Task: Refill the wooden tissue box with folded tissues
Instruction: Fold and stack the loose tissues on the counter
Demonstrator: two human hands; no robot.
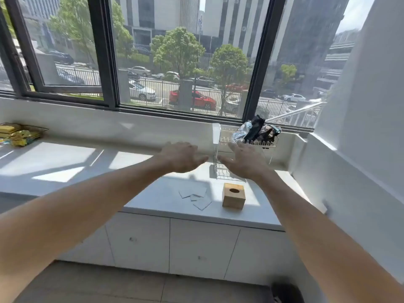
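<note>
Two hands: left hand point(182, 157) and right hand point(242, 159) both stretched forward above the table point(153, 200), fingers spread and relaxed, holding nothing.
Purpose of posture: judged a reach toward the work area, not yet a grasp; neither hand touches anything.
Wooden tissue box point(233, 195): upright near the table's front edge, below the right hand; round opening in its top faces up.
Box contents: opening looks dark; no tissue protrudes; fill level cannot be told.
Folded tissues point(196, 196): several flat pieces lying loose and overlapping just left of the box, apparently staged for loading.
Wire rack point(247, 143): behind the hands against the wall, holding dark and clear wrapped packets.
Wire basket point(21, 133): far left, holding yellow items.
Task status: refill judged not started.
</note>
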